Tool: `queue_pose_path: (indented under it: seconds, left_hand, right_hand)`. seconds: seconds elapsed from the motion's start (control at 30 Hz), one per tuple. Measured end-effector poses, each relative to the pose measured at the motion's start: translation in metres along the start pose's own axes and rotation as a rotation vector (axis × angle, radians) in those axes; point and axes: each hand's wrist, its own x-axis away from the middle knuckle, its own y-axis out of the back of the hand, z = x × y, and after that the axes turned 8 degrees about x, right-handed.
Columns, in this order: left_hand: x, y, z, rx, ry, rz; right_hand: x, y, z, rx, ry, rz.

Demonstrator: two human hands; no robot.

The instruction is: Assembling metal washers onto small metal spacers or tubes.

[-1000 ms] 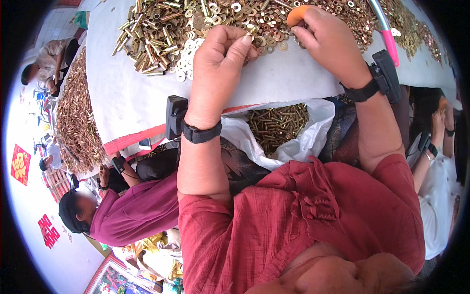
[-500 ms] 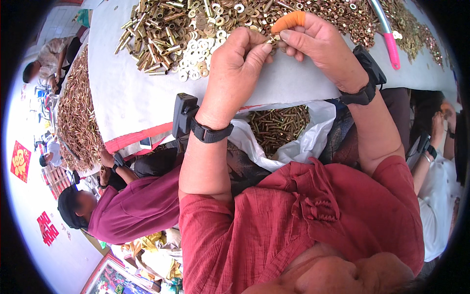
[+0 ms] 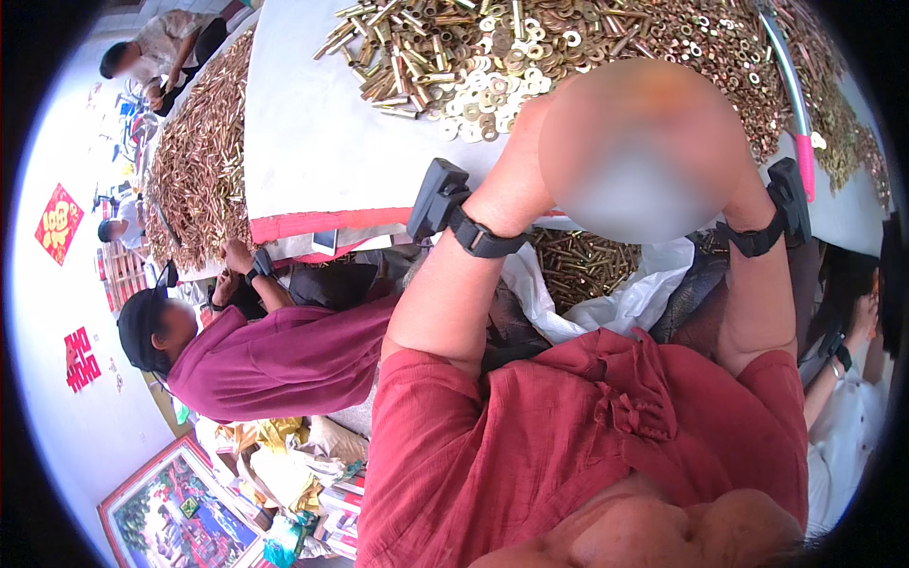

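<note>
My left hand point(image 3: 536, 151) and my right hand point(image 3: 746, 180) are close together above the near edge of the table. A round blur covers the fingers of both, so what they hold, if anything, is hidden. Inside the blur a smear of orange marks the finger cover point(image 3: 658, 95). Just beyond my left hand lie flat washers point(image 3: 492, 95), silvery and brass-coloured, beside a heap of thin metal tubes point(image 3: 402, 71). Small coppery nuts point(image 3: 743, 47) spread out past my right hand. Below the hands, at my lap, an open white sack point(image 3: 668, 275) holds many slim metal pieces point(image 3: 587, 270).
A tool with a pink handle point(image 3: 806, 166) and metal shaft lies at the right. Leftward, another table bears a big pile of slim metal pieces point(image 3: 199, 161), with a person in purple point(image 3: 284, 364) beside it. A phone point(image 3: 325, 240) lies near the red table edge point(image 3: 331, 222).
Both hands have drawn back toward the table's near edge. Earlier, their fingertips pinched small metal parts together; now a blur hides them. The whole view has shifted, with the table farther right.
</note>
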Motion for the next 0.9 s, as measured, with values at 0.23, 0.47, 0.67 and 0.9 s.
queue_pose_path:
  seconds: [0.23,0.47,0.67,0.9]
  left_hand:
    - [0.002,-0.004,0.001,-0.072,-0.060,-0.025]
    - [0.000,-0.003,-0.003,0.125,0.069,0.011]
    - [0.000,-0.006,-0.002,0.109,0.052,-0.035]
    - [-0.005,0.006,-0.012,0.296,0.191,-0.314]
  right_hand:
    - [-0.002,0.000,0.010,0.394,0.063,-0.053]
    - [-0.004,-0.017,-0.001,-0.110,0.037,-0.122]
    - [-0.004,-0.022,0.005,-0.169,-0.027,-0.145]
    - [0.001,-0.011,0.016,-0.308,-0.165,-0.038]
